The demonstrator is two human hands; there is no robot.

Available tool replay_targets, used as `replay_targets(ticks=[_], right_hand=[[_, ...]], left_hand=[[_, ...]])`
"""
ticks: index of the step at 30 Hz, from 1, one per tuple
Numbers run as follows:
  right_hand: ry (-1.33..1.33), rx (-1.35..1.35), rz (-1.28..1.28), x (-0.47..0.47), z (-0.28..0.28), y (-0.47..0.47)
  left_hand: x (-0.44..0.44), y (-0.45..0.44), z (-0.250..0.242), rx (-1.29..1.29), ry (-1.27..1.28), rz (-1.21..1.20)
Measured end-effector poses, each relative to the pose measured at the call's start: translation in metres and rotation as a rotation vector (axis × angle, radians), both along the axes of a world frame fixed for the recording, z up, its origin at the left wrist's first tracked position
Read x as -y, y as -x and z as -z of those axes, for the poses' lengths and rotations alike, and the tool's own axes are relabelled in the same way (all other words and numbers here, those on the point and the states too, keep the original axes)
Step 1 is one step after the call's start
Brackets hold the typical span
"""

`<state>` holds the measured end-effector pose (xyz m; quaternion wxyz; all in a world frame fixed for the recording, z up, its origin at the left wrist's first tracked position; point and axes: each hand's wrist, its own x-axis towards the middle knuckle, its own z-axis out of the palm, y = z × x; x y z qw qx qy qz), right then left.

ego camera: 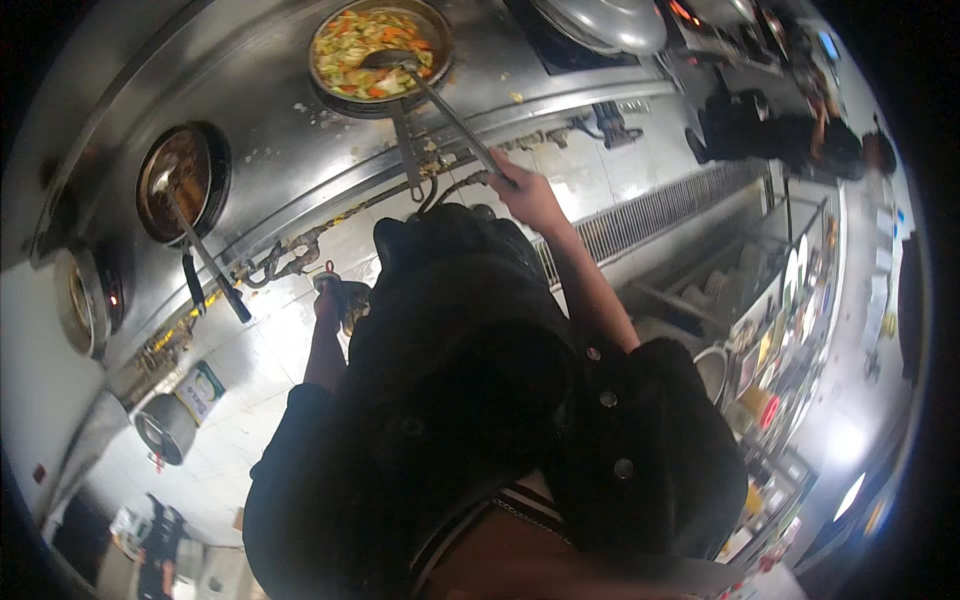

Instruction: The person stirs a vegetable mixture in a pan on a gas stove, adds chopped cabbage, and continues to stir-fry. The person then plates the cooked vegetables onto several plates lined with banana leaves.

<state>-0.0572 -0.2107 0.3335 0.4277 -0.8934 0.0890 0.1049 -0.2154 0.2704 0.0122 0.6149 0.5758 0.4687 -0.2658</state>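
My right hand (525, 196) grips the long metal handle of a cooking ladle (457, 116). The ladle's bowl rests among chopped vegetables (360, 45), pale green and orange, in a frying pan (444, 30) on the steel range. That pan's own flat handle (409, 154) juts over the range's front edge, below my right hand and apart from it. Lower, beside my body, my left hand (328, 304) is closed around a dark item (352, 306) with a small red loop near its top. Its exact kind is unclear, partly hidden by my dark clothing.
A second pan (196, 169) with a black-handled ladle (214, 266) in it sits to the left. Beyond is a shallow pot (75, 300). A domed metal lid (615, 22) lies at the upper right. Another person (780, 131) stands farther right, near a floor grating (660, 210).
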Motion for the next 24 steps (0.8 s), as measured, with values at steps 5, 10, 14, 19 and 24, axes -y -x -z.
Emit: replay_targets(ticks=[5, 10, 14, 19, 24], right_hand=[[0.075, 0.033, -0.038, -0.012, -0.001, -0.025], [0.012, 0.152, -0.052, 0.024, 0.022, 0.009], [0.072, 0.213, -0.016, 0.003, 0.016, -0.043], [0.134, 0.212, 0.107, -0.025, 0.019, -0.125], [0.258, 0.119, -0.277, -0.053, 0.039, -0.135]], left_hand=[[0.003, -0.01, -0.025, 0.082, -0.102, 0.14], [0.019, -0.039, -0.056, 0.061, -0.065, 0.028], [0.013, -0.035, -0.053, 0.032, -0.153, 0.081], [0.019, -0.029, -0.045, -0.093, -0.113, 0.238], [-0.006, -0.008, 0.012, -0.031, -0.054, 0.087]])
